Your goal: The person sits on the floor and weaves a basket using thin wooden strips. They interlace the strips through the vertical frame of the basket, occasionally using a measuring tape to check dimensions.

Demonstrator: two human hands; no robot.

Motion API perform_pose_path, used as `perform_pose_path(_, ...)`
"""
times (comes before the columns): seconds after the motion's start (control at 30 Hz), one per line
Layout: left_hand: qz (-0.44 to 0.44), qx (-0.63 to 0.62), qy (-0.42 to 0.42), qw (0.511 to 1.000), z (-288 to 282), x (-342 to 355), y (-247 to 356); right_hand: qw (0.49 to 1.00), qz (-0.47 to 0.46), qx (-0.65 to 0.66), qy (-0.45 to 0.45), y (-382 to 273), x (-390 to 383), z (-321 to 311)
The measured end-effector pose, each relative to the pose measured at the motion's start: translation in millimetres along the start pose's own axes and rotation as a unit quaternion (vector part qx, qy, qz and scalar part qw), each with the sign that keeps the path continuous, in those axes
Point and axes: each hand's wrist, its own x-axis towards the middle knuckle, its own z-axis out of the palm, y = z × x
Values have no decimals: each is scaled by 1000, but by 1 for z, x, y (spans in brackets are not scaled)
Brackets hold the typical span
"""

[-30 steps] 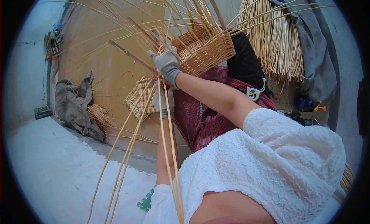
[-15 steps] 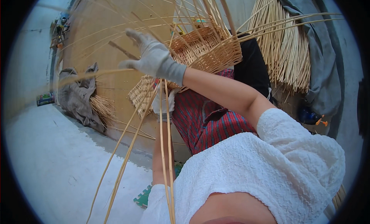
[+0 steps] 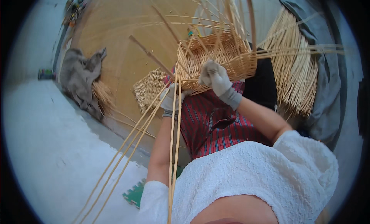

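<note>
A half-woven wicker basket [image 3: 235, 66] rests across my lap, its upright stakes fanning up and away. My left hand [image 3: 169, 100], in a pale grey work glove, is closed at the basket's near left corner; part of its fingers is hidden behind rods. My gloved right hand [image 3: 216, 79] is curled into a fist against the near wall, at the end of a pale wicker rod that runs along the rim from that corner. Several long wicker rods [image 3: 174, 147] hang from the corner toward me and past my left arm.
A thick bundle of rods [image 3: 295, 66] lies on grey cloth [image 3: 329, 96] at the right. Left of the basket is a flat woven piece [image 3: 148, 89]. Farther left, grey cloth [image 3: 79, 79] covers another rod bundle [image 3: 102, 95]. A green foam mat [image 3: 134, 194] shows below.
My right hand has swung from the upper left, where it was spread, down and right to the basket's near wall and closed. The basket sits slightly lower and farther right in view.
</note>
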Motion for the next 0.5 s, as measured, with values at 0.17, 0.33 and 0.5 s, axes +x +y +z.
perform_pose_path(0.17,14,-22,70,997,9,-9,66,994,-81,50,50,5,6,-29)
perform_pose_path(0.33,-147,-125,-53,980,36,46,57,988,4,-79,129,-19,-37,-37)
perform_pose_path(0.5,-206,-295,-176,916,13,62,75,960,40,-152,230,-42,-5,-86)
